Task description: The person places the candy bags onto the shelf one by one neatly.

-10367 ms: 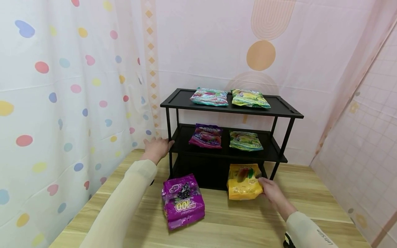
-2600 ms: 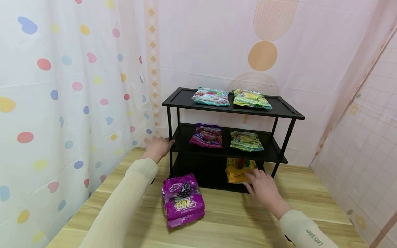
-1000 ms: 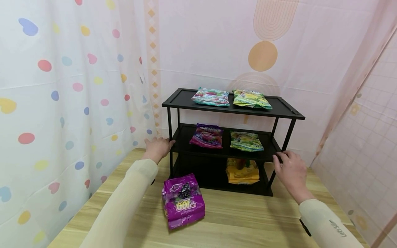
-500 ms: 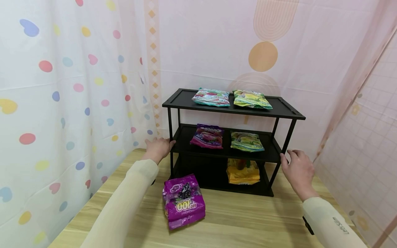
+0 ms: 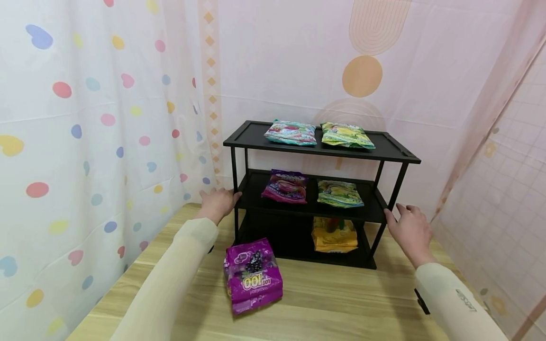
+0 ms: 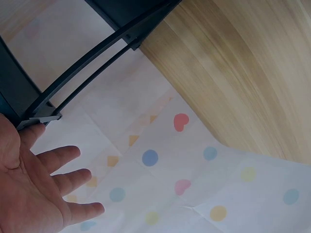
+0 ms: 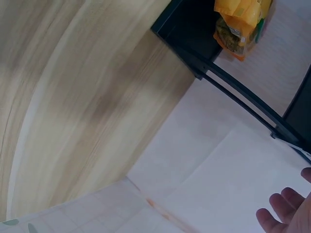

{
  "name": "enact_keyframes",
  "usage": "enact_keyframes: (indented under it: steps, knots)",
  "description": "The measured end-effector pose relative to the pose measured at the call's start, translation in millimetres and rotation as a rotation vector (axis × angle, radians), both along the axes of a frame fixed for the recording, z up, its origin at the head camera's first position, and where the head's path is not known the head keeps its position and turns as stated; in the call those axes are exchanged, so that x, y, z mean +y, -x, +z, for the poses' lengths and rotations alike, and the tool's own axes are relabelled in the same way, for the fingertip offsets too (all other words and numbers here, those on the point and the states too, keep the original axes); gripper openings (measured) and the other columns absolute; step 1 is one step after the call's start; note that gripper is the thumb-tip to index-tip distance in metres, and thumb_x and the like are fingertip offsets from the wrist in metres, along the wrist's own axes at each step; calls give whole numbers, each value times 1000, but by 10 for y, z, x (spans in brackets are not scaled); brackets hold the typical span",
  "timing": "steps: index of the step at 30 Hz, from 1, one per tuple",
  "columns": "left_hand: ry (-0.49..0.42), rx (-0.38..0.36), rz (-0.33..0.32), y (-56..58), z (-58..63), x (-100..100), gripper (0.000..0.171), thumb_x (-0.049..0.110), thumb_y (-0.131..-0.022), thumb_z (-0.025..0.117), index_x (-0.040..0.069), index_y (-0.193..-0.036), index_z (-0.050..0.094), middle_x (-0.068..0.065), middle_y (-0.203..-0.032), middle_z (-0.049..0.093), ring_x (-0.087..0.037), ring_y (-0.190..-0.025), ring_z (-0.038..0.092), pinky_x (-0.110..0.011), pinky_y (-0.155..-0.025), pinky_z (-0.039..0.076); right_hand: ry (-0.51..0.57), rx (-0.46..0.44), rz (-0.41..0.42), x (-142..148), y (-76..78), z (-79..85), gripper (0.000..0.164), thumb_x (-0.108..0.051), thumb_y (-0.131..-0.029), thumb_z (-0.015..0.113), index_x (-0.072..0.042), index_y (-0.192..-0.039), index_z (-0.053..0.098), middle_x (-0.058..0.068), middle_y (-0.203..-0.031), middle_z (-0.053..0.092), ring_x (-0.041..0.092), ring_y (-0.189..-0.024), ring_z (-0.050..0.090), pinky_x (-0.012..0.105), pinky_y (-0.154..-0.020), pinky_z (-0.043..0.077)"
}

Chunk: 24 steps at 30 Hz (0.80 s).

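My left hand (image 5: 217,204) is at the left side of a black three-tier shelf rack (image 5: 298,214), fingers spread, thumb at the middle-tier corner. In the left wrist view its fingers (image 6: 73,182) stretch out straight beside the rack's end. My right hand (image 5: 410,232) is at the opposite side, thumb tip against the right front post, the other fingers loosely bent. A yellow candy bag (image 5: 334,235) with a mango picture lies on the bottom tier, right half. On the table in front of the rack's left half lies a purple candy bag (image 5: 255,277) printed LOT 100.
Two candy bags lie on the top tier, a teal-and-red one (image 5: 291,132) and a yellow-green one (image 5: 347,136). The middle tier holds a purple-pink bag (image 5: 285,187) and another yellow-green one (image 5: 340,194). The wooden table (image 5: 324,303) meets patterned curtains behind and at both sides.
My right hand held the yellow candy bag before the rack, laid it on the bottom tier, let go and moved right to the post. The left hand and the purple bag have stayed put.
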<state>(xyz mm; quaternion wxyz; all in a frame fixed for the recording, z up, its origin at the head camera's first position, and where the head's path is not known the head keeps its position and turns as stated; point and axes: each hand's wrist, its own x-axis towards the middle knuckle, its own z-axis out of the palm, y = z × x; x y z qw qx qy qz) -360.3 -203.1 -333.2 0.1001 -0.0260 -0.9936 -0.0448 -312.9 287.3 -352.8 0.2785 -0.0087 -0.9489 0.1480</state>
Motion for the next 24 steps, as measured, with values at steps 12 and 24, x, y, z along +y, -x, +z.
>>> enact_keyframes:
  steps: [12,24]
  knots:
    - [-1,11,-13,-28,8,-1,56,42,-109,29,3,-135,59,-23,-136,56,-50,-128,44,-78,-102,20,73,-140,-14,3,92,76,68,-51,-103,40,6,-141,50,38,-137,42,59,-118,43,70,-81,43]
    - [10,1,-6,-13,13,-1,56,42,-109,28,4,-139,56,-23,-138,55,-49,-130,42,-78,-103,19,57,-269,-54,-20,160,133,67,-51,-104,34,3,-142,49,36,-141,40,58,-121,42,70,-82,41]
